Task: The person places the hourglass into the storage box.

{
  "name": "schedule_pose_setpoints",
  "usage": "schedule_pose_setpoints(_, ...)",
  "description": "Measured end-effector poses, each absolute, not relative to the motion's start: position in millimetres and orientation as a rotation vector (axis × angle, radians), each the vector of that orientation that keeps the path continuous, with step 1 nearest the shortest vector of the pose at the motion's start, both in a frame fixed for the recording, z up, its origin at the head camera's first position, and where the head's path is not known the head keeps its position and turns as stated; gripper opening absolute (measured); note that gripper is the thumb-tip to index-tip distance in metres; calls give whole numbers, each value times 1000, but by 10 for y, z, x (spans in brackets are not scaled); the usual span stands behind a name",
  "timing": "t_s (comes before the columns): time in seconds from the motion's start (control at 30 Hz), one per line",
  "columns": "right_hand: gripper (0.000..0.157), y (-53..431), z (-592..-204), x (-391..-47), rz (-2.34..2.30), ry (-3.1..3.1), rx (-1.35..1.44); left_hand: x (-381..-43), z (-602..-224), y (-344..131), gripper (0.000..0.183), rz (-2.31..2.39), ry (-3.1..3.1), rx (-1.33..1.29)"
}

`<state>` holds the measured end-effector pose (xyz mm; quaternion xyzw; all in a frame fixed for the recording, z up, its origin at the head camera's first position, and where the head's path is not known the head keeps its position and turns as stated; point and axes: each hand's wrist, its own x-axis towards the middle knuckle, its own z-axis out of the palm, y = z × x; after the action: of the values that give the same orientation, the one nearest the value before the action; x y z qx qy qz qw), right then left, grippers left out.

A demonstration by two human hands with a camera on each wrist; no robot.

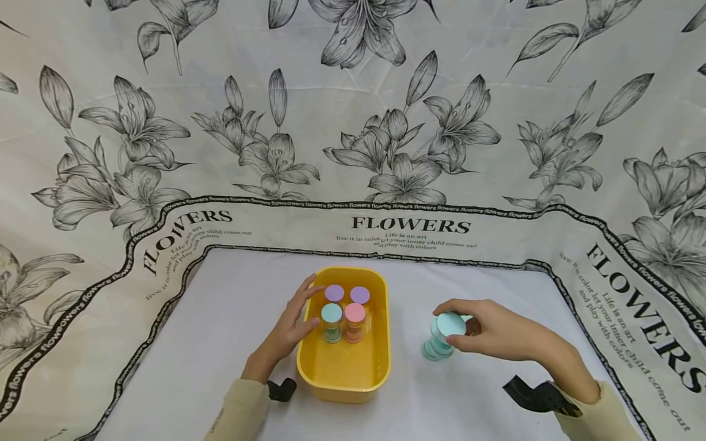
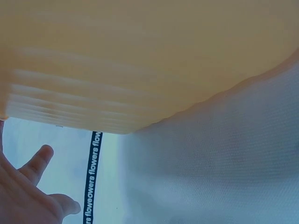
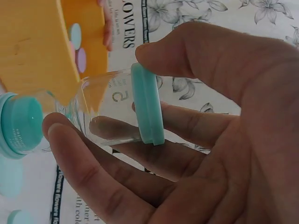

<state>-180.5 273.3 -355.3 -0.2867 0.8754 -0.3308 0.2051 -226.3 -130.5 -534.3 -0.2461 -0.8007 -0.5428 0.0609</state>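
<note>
My right hand point(image 1: 499, 329) grips a small clear jar with a teal lid point(image 3: 148, 105), thumb and fingers around the lid and glass. Its base end is close to a second teal-lidded jar point(image 3: 21, 126); whether they touch, I cannot tell. In the head view these teal jars point(image 1: 437, 349) are to the right of a yellow bin point(image 1: 342, 373). My left hand point(image 1: 289, 324) lies at the bin's left rim, fingers spread and thumb over the edge. Inside the bin stand a blue-lidded jar point(image 1: 332, 318), a pink-lidded jar point(image 1: 355, 321) and two purple-lidded ones point(image 1: 334, 293).
A white cloth point(image 1: 220, 318) covers the table. Behind and at both sides hangs a flower-print curtain point(image 1: 408, 171) with a black border. Black straps point(image 1: 540, 395) are at both wrists.
</note>
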Motion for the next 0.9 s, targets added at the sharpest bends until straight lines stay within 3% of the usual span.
schedule_pose_setpoints(0.4, 40, 2339, -3200, -1868, -879, 2431, -981, -2276, -5363, -1311, 59, -1632, -2432, -748)
schedule_pose_setpoints(0.9, 35, 1687, -3278, -2048, -783, 2288, -1130, -2283, -5371, -1314, 59, -1631, -2423, -770)
